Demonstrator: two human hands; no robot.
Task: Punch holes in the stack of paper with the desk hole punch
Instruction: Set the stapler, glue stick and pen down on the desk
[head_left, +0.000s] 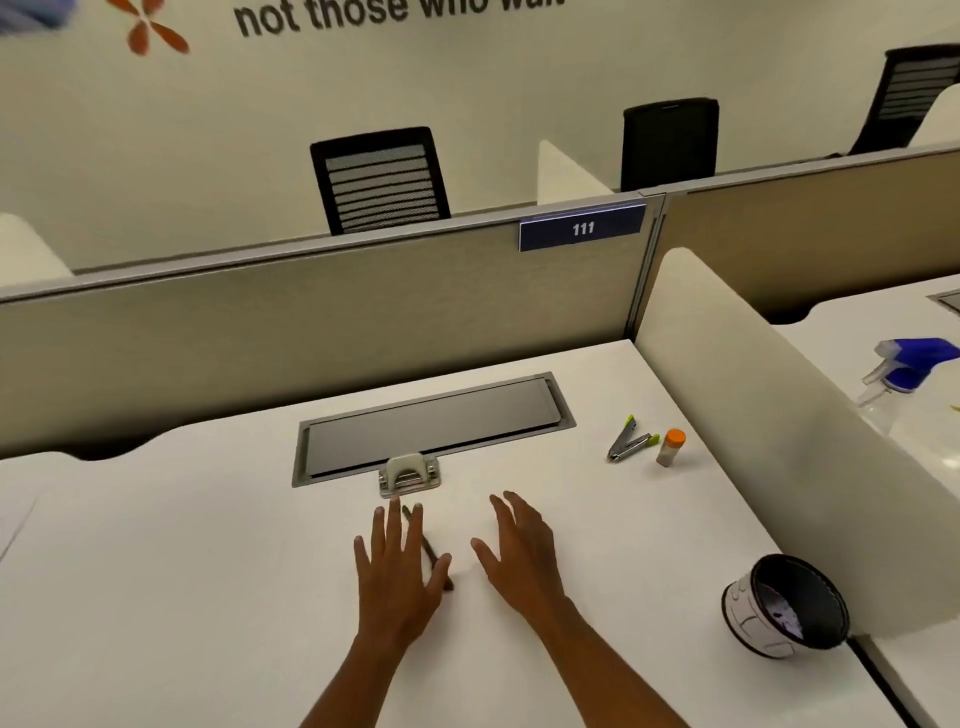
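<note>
1. Seemingly at the start, the left hand lay spread flat over a thin dark pen, gripping nothing.
2. Just beyond the fingertips sat the small silver desk hole punch, near the white desk's grey cable hatch.
3. The right hand hovered, fingers loosely extended, empty.
4. White paper against white desk was hard to distinguish; next probably comes squaring the stack.

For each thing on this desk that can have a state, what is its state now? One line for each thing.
hole punch: upright, handle up, untouched.
left hand: open, fingers spread over a pen.
right hand: open, holds nothing.
pen: lying flat, partly hidden under the left hand.
stapler: lying with its arms spread open.
glue stick: upright, orange cap on.
cable hatch: lid closed.
black cup: tipped on its side.
</note>
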